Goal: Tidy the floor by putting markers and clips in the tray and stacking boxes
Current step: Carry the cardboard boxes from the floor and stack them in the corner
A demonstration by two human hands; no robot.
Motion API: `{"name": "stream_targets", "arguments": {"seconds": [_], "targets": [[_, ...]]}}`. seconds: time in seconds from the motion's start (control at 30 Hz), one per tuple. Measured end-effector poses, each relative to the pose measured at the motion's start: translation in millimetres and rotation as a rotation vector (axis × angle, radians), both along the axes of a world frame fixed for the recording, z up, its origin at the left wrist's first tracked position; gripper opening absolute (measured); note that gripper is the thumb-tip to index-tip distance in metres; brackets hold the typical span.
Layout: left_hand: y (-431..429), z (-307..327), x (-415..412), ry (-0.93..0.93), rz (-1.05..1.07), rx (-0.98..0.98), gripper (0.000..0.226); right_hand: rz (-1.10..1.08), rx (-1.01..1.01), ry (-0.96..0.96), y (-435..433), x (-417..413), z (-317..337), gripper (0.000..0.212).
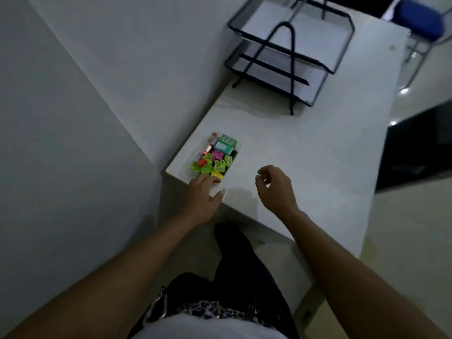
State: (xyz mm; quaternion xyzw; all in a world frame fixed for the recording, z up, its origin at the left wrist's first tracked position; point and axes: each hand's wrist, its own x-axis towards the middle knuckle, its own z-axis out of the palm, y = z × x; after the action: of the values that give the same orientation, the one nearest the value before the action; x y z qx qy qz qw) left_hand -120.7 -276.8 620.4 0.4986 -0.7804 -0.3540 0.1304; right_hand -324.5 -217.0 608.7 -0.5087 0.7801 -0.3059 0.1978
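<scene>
A small dark tray (235, 152) sits near the left corner of a white table (305, 152). It holds several green, pink and yellow clips (212, 166), markers (209, 149) along its left side and two green boxes (226, 144) stacked at its far end. My left hand (204, 194) rests at the tray's near edge, fingertips touching it, thumb spread on the table. My right hand (275, 185) hovers over the table to the right of the tray, fingers loosely curled, nothing in it.
A black wire-mesh stacked letter rack (288, 50) stands at the far end of the table. A blue chair (419, 19) is at the top right. A grey wall runs along the left. My dark trousers show below the table's near edge.
</scene>
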Motion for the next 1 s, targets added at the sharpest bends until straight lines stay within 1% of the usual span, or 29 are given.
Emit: {"name": "stream_targets", "arguments": {"seconds": [0.1, 0.2, 0.33, 0.43, 0.47, 0.57, 0.7, 0.77, 0.93, 1.0], "targets": [[38, -6, 6, 0.018, -0.146, 0.008, 0.033, -0.129, -0.032, -0.054, 58, 15, 11, 0.01], [85, -4, 3, 0.021, -0.266, 0.033, 0.031, -0.24, -0.005, -0.103, 124, 28, 20, 0.009], [144, -1, -16, 0.033, -0.44, 0.038, 0.031, -0.384, 0.027, -0.097, 210, 32, 31, 0.002], [189, 4, -38, 0.03, -0.568, 0.067, 0.031, -0.517, 0.055, -0.079, 279, 27, 36, 0.008], [214, 4, -52, 0.033, -0.624, 0.071, 0.031, -0.585, 0.062, -0.072, 315, 24, 37, 0.008], [255, -1, -73, 0.043, -0.67, 0.082, 0.031, -0.688, 0.092, -0.079, 375, 23, 33, 0.009], [345, -11, -104, 0.044, -0.747, 0.137, 0.032, -0.817, 0.163, -0.104, 487, 17, 24, 0.007], [393, -18, -117, 0.034, -0.775, 0.133, 0.033, -0.872, 0.186, -0.129, 546, 11, 19, 0.008], [510, -29, -140, -0.025, -0.744, 0.204, 0.04, -0.906, 0.239, -0.21, 659, -10, 15, 0.008], [544, -30, -145, -0.037, -0.734, 0.223, 0.041, -0.891, 0.251, -0.223, 684, -20, 14, 0.01]]}}
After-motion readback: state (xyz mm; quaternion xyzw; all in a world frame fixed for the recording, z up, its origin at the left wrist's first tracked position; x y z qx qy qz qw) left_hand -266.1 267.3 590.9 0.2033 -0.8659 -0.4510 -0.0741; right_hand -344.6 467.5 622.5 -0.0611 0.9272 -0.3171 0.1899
